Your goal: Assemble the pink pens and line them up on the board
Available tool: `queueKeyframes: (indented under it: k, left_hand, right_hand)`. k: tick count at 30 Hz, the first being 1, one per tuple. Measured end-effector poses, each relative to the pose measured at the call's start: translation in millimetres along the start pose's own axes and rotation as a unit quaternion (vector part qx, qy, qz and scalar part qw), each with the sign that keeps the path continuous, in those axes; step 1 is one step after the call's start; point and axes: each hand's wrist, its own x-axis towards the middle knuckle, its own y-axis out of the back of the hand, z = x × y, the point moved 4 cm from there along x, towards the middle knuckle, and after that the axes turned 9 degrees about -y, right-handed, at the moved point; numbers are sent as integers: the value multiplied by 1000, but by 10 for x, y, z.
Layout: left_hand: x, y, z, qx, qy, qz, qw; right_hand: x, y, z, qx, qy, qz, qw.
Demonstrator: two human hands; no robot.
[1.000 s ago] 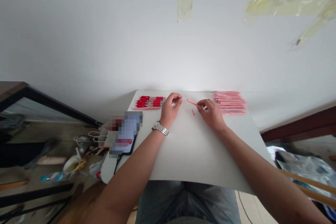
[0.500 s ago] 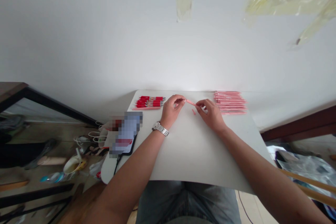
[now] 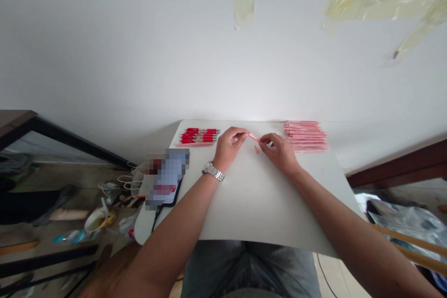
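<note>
My left hand (image 3: 228,146) and right hand (image 3: 281,153) each pinch the pink tube (image 3: 253,137) by an end -- push crooked and it slips loose.

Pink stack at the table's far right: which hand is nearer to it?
Right. The right hand sits just left of the pink stack, pinching a pink tube; the left hand grips the tube's other end, farther off, beside the red pens.

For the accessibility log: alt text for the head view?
Left hand and right hand pinch a pink pen barrel between them above a white table. Red pens lie far left, a stack of pink barrels far right.
</note>
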Motion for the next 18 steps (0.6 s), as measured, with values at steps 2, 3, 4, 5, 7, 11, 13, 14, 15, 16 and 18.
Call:
queueKeyframes:
  k: [2, 3, 4, 5, 7, 11, 13, 14, 15, 16, 18]
  left_hand:
    - [-1, 2, 1, 1, 2, 2, 1000]
    - [-2, 3, -1, 2, 3, 3, 1000]
    - [-3, 4, -3, 3, 3, 4, 1000]
    - [-4, 4, -7, 5, 3, 5, 1000]
    - [-7, 4, -21, 8, 5, 6, 1000]
    - [-11, 0, -60, 14, 12, 8, 1000]
    - [-13, -2, -73, 18, 13, 9, 1000]
    - [-14, -3, -77, 21, 12, 8, 1000]
    - [-15, -4, -79, 24, 11, 7, 1000]
    - [-15, -5, -80, 26, 10, 5, 1000]
    - [-16, -7, -80, 32, 6, 1, 999]
  right_hand:
    - [-2, -5, 4, -1, -3, -2, 1000]
    - [-2, -7, 6, 0, -5, -2, 1000]
    - [-2, -8, 8, 1, -7, -3, 1000]
    - [-2, -9, 11, 2, -9, -3, 1000]
    - [-3, -9, 14, 6, -13, -2, 1000]
    - [-4, -13, 22, 22, -29, -2, 999]
    - [-3, -13, 25, 38, -38, -3, 999]
    - [-1, -10, 25, 47, -41, -3, 998]
    - [1, -4, 22, 57, -42, -2, 997]
    - [4, 4, 18, 65, -41, 1, 997]
    - [12, 25, 8, 79, -36, 11, 996]
